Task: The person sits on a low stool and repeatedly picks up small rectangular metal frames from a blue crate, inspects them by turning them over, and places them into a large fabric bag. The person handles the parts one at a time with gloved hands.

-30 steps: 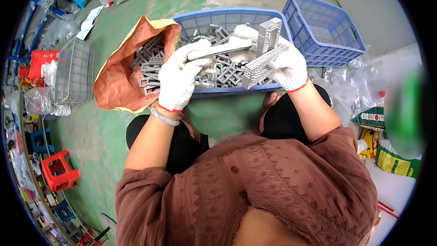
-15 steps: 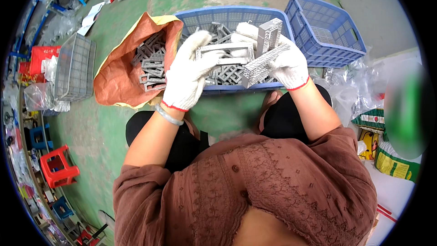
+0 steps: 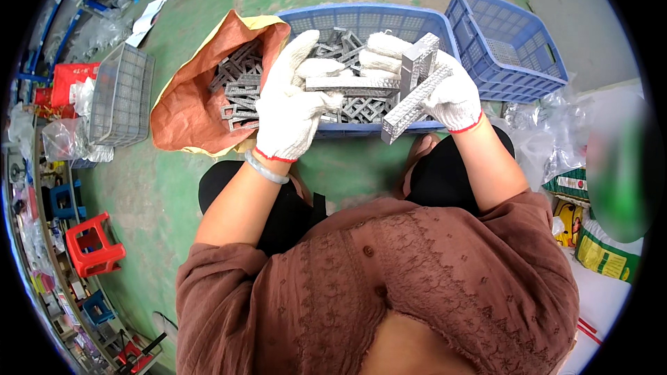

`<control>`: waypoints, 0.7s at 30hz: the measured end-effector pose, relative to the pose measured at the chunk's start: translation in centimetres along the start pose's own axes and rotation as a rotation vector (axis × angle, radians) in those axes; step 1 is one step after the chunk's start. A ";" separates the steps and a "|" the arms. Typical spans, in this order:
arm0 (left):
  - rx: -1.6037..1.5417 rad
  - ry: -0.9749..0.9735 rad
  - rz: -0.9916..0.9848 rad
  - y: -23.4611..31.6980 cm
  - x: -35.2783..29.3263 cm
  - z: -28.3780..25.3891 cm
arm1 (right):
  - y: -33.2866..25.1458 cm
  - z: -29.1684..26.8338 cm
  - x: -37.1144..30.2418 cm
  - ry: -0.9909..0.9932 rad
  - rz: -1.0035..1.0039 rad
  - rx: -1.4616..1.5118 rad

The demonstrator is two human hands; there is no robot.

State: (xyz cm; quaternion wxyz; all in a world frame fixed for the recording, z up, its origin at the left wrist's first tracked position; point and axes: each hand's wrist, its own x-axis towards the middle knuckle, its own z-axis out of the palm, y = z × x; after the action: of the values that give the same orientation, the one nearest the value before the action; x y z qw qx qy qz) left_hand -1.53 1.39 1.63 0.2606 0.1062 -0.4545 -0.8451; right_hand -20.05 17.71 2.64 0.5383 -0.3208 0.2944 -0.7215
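Note:
Both my hands wear white knit gloves. My left hand (image 3: 295,107) grips one end of a long grey metal grid strip (image 3: 351,84) held level over a blue plastic crate (image 3: 361,19) full of similar grey parts. My right hand (image 3: 445,90) holds the strip's other end with its fingertips and also clamps two more grey grid strips (image 3: 415,97), which stick out at a slant. An orange sack (image 3: 191,107) lies open left of the crate, with several grey parts (image 3: 236,87) inside it.
A second blue crate (image 3: 504,45) stands at the right, apparently without parts. A grey wire basket (image 3: 121,94) sits at the left on the green floor. Red and blue stools (image 3: 94,243) line the left edge. Clear plastic bags (image 3: 556,139) and printed packages (image 3: 604,250) lie at the right.
My left hand has shifted slightly right and lower, closing more firmly around the level strip. The right hand with its slanted strips has stayed almost in place.

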 end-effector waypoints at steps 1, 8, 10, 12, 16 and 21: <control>0.021 0.005 0.026 0.2 0.1 -0.1 | 0.2 -0.2 0.2 -0.016 -0.004 0.022; 0.289 0.392 0.384 5.6 2.1 -4.0 | 0.5 -1.7 0.7 0.080 0.034 0.186; 0.468 0.548 0.467 6.6 2.9 -6.8 | 0.9 -2.6 0.6 0.129 0.042 0.264; 0.630 0.620 0.453 6.7 3.2 -10.2 | 1.9 -3.0 1.1 0.237 0.040 0.265; 1.078 0.554 0.088 5.7 3.3 -9.3 | 2.5 -4.3 1.2 0.297 0.123 0.227; 1.090 0.035 0.294 1.1 2.3 -3.5 | 3.1 -2.5 1.4 0.308 0.127 0.274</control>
State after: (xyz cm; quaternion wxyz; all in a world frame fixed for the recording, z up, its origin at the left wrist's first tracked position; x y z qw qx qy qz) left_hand -1.66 -2.82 0.70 0.2906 0.1749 -0.8309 -0.4411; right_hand -20.50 15.80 -1.05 0.5699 -0.1114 0.2919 -0.7600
